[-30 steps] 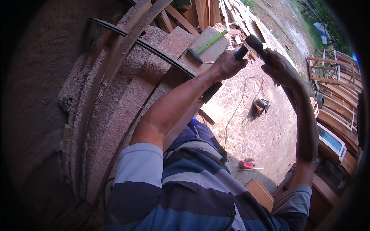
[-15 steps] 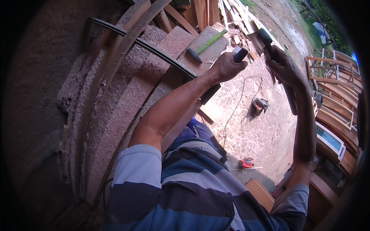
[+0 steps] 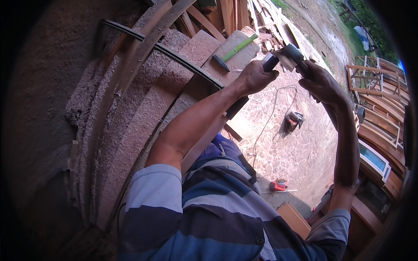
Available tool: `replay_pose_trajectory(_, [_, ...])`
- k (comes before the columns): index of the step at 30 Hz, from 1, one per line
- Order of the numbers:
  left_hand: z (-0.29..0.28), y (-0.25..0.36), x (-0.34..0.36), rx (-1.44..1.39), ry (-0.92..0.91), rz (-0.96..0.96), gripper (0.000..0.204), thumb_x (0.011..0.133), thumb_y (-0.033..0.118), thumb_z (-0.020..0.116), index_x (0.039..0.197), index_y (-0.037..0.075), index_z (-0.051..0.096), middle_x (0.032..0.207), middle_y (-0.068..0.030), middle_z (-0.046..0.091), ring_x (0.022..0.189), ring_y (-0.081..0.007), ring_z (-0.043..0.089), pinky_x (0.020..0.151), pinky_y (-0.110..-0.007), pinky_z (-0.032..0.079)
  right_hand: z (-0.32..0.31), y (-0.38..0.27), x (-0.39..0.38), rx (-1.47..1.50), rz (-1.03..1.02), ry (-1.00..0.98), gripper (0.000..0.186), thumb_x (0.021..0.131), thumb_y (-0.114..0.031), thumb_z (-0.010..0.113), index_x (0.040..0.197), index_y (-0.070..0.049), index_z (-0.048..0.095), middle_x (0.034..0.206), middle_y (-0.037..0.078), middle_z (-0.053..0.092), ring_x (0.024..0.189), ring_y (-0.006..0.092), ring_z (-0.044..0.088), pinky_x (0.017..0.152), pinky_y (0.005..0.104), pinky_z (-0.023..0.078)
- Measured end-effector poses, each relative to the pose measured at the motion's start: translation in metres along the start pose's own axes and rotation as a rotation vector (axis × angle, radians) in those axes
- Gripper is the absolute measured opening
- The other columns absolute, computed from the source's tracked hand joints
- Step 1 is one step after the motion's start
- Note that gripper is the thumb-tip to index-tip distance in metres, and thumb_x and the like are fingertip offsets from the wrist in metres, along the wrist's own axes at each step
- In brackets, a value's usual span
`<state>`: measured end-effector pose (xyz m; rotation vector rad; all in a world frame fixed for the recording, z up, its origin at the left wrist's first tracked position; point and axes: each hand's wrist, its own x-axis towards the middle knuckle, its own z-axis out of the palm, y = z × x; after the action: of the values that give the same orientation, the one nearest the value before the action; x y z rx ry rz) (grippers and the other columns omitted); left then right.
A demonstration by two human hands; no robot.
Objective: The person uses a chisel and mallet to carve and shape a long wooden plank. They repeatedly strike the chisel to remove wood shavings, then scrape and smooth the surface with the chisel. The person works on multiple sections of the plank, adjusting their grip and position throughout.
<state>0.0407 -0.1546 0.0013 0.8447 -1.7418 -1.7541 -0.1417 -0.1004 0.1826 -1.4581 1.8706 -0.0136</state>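
My left hand (image 3: 254, 77) is closed round a dark, flat-sided bar (image 3: 271, 63). One end sticks out past my fingers, and a dark length shows again below my wrist. My right hand (image 3: 323, 82) grips the handle of a hatchet (image 3: 293, 52), whose dark head and pale blade point left. The blade is right beside the bar's upper end; I cannot tell whether they touch. Most of the hatchet handle is behind my right hand and forearm. A hammer (image 3: 238, 48) with a green handle lies on a plank beyond my left hand.
Planks covered in shavings (image 3: 148, 100) lie on the left, crossed by a long dark strip (image 3: 174, 56). A corded power tool (image 3: 294, 121) and a red tool (image 3: 278, 185) sit on the ground. Scrap wood (image 3: 265, 21) is piled ahead; wooden frames (image 3: 379, 78) stand right.
My right hand has brought the hatchet head left and down, up close to the end of the bar. My left hand and the bar have barely moved.
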Motion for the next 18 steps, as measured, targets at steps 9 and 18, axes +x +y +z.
replay_pose_trajectory(9, [0.002, -0.001, -0.002, -0.018, 0.023, 0.005, 0.038, 0.093, 0.035, 0.071, 0.083, -0.001, 0.067, 0.068, -0.0100, 0.065, 0.065, -0.0151, 0.061, 0.066, -0.037, 0.051, 0.004, 0.006, 0.001, -0.040, 0.017, 0.019, 0.034, 0.092, -0.017, 0.067, 0.121, -0.007, 0.055, 0.077, 0.003, 0.054, 0.059, 0.0117, 0.056, 0.051, 0.0324, 0.048])
replay_pose_trajectory(18, [0.002, -0.001, -0.004, 0.003, 0.001, -0.014, 0.031, 0.098, 0.030, 0.070, 0.086, 0.003, 0.060, 0.069, 0.0033, 0.053, 0.067, -0.0073, 0.047, 0.063, -0.032, 0.044, 0.009, 0.008, 0.003, -0.038, -0.059, 0.060, 0.031, 0.091, -0.020, 0.070, 0.114, -0.006, 0.055, 0.086, 0.013, 0.059, 0.077, 0.0255, 0.061, 0.069, 0.0421, 0.048])
